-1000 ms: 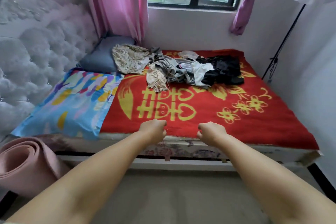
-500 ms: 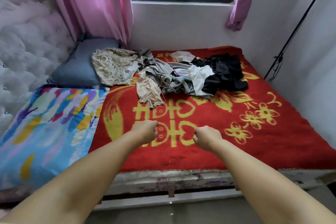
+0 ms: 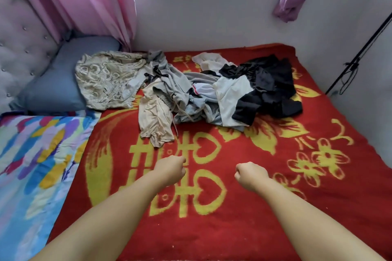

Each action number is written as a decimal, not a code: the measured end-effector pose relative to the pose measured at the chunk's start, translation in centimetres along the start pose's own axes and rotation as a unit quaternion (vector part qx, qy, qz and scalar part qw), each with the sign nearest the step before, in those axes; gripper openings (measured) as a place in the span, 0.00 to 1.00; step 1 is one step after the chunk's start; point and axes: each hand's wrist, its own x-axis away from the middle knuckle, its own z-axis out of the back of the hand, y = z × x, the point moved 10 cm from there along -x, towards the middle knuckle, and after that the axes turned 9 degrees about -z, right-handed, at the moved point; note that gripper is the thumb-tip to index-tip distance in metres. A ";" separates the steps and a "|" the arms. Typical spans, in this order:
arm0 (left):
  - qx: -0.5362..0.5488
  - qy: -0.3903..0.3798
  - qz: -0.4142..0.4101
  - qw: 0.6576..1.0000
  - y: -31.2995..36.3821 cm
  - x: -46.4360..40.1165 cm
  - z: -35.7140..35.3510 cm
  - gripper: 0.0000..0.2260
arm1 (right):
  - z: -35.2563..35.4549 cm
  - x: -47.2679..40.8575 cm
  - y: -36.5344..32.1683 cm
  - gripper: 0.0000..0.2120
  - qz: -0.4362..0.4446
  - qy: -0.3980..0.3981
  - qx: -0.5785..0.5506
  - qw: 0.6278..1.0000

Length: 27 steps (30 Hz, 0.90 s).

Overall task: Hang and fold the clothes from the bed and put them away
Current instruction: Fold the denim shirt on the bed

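Evidently the person has closed in on the bed: against the view a second ago, the mattress edge and floor have dropped out of sight and both arms now reach over the red blanket point(image 3: 275, 207). The clothes pile point(image 3: 191, 91) has not shifted. Judgement: approach is finished and picking has not begun; no garment is hung or folded.

Left hand point(image 3: 169, 169) is a closed fist, holding nothing. Right hand point(image 3: 250, 176) is the same, fingers curled, empty. Both hover above the blanket, well short of the pile.

The pile lies across the far half of the bed, below the window wall. It comprises a beige patterned garment point(image 3: 106, 80) partly on the grey pillow point(image 3: 53, 89), a plain beige piece point(image 3: 154, 121) nearest the hands, tangled grey items point(image 3: 180, 87), a white piece point(image 3: 231, 95), and black clothing point(image 3: 269, 82) at the right. All are crumpled and overlapping.
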 end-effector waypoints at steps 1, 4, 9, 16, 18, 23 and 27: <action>0.006 -0.006 0.005 1.000 0.3 -1.8 -0.2 0.14 | -0.3 -1.9 0.7 0.15 0.004 -0.012 0.004 1.000; 0.028 -0.007 0.007 1.000 1.4 -7.2 -0.5 0.14 | -1.0 -8.1 2.4 0.15 0.013 -0.029 0.010 0.999; 0.049 -0.025 0.017 0.998 1.3 -15.9 -2.8 0.16 | -3.8 -17.0 1.1 0.14 0.037 -0.045 -0.016 0.998; 0.063 0.055 0.019 0.996 -1.9 -27.2 -4.5 0.22 | -10.5 -26.4 -2.1 0.22 0.044 -0.003 -0.134 0.990; 0.057 0.097 0.031 0.993 -3.6 -30.1 -4.1 0.26 | -12.6 -27.9 -3.0 0.25 0.066 0.009 -0.124 0.990; 0.013 0.175 0.057 0.983 -6.4 -36.2 -2.6 0.38 | -17.0 -29.1 -2.9 0.28 0.118 0.039 -0.065 0.990; 0.035 0.201 0.055 0.977 -8.1 -41.1 -1.0 0.35 | -15.5 -29.5 -3.2 0.28 0.123 0.148 -0.082 0.978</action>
